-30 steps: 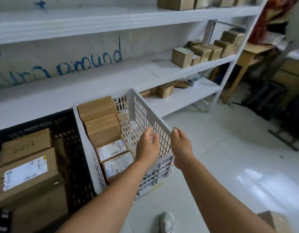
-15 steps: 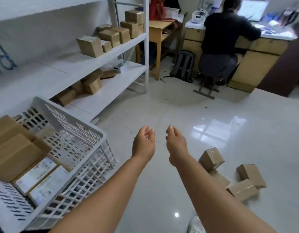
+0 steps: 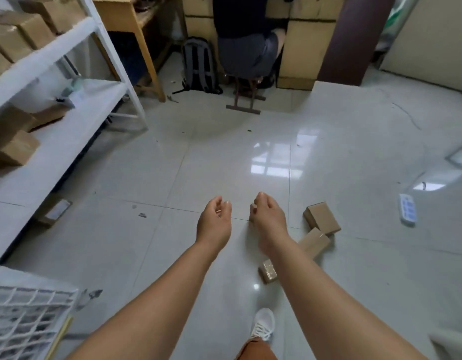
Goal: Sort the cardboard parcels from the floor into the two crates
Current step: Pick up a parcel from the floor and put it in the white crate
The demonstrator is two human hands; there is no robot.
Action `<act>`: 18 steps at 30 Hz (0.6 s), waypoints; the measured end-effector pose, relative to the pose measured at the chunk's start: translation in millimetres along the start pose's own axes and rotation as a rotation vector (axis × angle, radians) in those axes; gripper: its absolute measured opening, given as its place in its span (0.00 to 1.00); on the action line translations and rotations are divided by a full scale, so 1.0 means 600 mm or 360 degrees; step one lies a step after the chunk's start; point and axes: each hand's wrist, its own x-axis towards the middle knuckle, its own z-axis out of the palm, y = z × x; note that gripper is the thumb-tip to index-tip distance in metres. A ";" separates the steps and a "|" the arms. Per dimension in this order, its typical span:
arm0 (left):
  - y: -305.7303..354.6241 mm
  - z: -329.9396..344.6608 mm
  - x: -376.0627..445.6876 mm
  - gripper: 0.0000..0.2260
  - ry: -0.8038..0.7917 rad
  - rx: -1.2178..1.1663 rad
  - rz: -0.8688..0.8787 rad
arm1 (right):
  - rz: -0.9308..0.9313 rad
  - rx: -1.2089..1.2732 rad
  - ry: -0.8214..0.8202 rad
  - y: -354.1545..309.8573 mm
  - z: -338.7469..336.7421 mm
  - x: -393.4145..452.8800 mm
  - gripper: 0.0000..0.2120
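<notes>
Cardboard parcels lie on the floor to the right of both empty hands.

Left hand (image 3: 214, 222) and right hand (image 3: 269, 221) hang side by side, fingers loosely curled, gripping nothing; the right is nearer the pile; top parcel (image 3: 321, 218) lies flat, its long axis running away and leftward; a second parcel (image 3: 315, 242) leans under it; a small parcel (image 3: 268, 270) sits beside the right forearm; open tile all round; white crate (image 3: 30, 320) waits well apart, lower left.
</notes>
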 end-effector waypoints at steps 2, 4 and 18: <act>0.009 0.049 0.017 0.21 -0.0044 0.0006 -0.0037 | 0.0020 -0.0010 0.0055 0.002 -0.041 0.040 0.14; 0.015 0.092 0.031 0.21 -0.0089 0.0023 -0.0073 | 0.0015 0.0026 0.0115 0.008 -0.075 0.079 0.17; -0.041 0.266 0.195 0.25 -0.0257 0.0296 -0.0218 | 0.0251 0.0120 0.0265 0.085 -0.175 0.301 0.14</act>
